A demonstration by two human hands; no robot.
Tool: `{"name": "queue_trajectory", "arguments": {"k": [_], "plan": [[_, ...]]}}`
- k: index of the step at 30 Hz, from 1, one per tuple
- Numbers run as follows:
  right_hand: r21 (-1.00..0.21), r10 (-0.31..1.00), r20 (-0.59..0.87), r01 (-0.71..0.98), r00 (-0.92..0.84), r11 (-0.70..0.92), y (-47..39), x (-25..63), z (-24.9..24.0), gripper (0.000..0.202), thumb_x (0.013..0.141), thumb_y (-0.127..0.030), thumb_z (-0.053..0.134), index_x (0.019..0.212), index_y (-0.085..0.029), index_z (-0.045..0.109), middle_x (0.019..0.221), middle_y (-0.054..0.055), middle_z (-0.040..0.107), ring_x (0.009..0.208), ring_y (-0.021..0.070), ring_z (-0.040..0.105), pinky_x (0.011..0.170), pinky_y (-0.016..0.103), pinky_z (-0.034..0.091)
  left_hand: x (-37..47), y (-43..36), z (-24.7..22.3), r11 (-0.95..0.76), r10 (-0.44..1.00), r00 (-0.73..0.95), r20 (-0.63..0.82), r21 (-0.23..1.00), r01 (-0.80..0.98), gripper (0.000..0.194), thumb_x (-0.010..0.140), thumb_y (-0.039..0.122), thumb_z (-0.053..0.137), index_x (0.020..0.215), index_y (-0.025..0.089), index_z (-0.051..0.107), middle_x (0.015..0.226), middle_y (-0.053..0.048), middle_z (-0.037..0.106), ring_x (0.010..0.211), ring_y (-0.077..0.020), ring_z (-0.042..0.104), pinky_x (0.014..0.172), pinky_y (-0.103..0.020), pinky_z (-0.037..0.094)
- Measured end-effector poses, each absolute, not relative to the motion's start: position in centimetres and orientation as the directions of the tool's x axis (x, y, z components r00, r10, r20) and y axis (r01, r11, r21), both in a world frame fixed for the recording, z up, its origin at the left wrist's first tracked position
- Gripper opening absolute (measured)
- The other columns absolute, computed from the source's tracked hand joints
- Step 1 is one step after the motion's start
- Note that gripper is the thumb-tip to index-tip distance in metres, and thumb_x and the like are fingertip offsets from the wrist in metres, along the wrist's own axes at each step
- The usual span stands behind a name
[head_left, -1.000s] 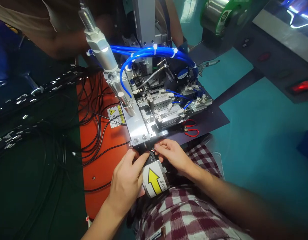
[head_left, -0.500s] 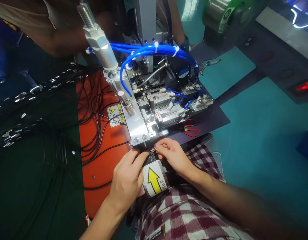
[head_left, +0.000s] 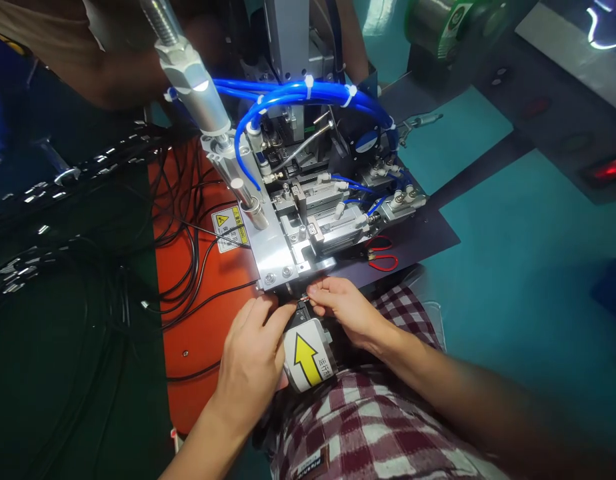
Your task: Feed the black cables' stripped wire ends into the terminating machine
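Observation:
Both hands are at the near end of a metal pneumatic machine [head_left: 273, 253]. My left hand [head_left: 253, 347] is curled against the machine's front edge, its thumb and fingers reaching a dark slotted track [head_left: 302, 312]; its fingertips are partly hidden. My right hand [head_left: 341, 303] pinches something tiny and shiny just right of that track, too small to name. Below the fingers sits a white label with a yellow arrow [head_left: 308, 360], on a rounded housing between my wrists.
Blue air hoses [head_left: 308, 93] arch over the machine. Red-handled scissors or pliers [head_left: 383, 260] lie to its right. Black cables [head_left: 188, 253] cross the orange base [head_left: 198, 347] at left. Another person's arm [head_left: 123, 80] is behind the machine. A green-rimmed spool [head_left: 433, 33] stands far right.
My hands stay almost in place at the track, with the right fingers drawn slightly closer together. The view has shifted a little.

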State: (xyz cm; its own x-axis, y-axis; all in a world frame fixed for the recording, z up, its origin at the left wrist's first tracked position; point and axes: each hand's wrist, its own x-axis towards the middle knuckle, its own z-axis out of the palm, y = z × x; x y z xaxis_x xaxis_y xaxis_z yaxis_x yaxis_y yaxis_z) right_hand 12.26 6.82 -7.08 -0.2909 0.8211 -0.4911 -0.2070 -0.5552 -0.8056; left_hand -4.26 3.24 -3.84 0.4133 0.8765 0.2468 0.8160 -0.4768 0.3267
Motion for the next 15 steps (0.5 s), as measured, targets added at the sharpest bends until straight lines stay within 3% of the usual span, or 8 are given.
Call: {"name": "queue_trajectory", "arguments": {"k": [4,9,15], "plan": [[-0.808,0.823,-0.484,-0.209,-0.297,-0.551,6.86,12.37,-7.2,0.036,0.071,-0.047,0.066,0.059,-0.016,0.051,0.052,-0.005,0.048,0.049,0.008,0.038,0.054,0.024,0.028,-3.59,2.85,-2.94,-0.455,0.883,0.417,0.217,0.171,0.874,0.025,0.086,0.012,0.047,0.102,0.011,0.066,0.089,-0.013,0.057,0.082,-0.0281,0.051,0.065,-0.041,0.047],[-0.77,0.798,-0.512,-0.242,-0.316,-0.59,6.3,12.57,-7.33,0.038,0.075,-0.051,0.062,0.067,-0.015,0.054,0.056,-0.004,0.052,0.051,0.008,0.043,0.056,0.023,0.032,-3.23,2.76,-3.41,-0.487,0.871,0.427,0.242,0.321,0.812,0.031,0.088,0.007,0.04,0.11,0.007,0.062,0.089,-0.012,0.058,0.079,-0.0219,0.052,0.065,-0.033,0.05],[-0.853,0.863,-0.43,-0.192,-0.266,-0.485,6.3,12.45,-7.45,0.027,0.076,-0.041,0.062,0.069,-0.016,0.053,0.055,-0.005,0.05,0.05,0.0081,0.043,0.054,0.023,0.034,-3.22,2.96,-3.88,-0.468,0.883,0.423,0.205,0.3,0.831,0.035,0.086,0.004,0.038,0.11,0.01,0.062,0.093,-0.011,0.061,0.08,-0.0216,0.054,0.066,-0.032,0.051]]}}
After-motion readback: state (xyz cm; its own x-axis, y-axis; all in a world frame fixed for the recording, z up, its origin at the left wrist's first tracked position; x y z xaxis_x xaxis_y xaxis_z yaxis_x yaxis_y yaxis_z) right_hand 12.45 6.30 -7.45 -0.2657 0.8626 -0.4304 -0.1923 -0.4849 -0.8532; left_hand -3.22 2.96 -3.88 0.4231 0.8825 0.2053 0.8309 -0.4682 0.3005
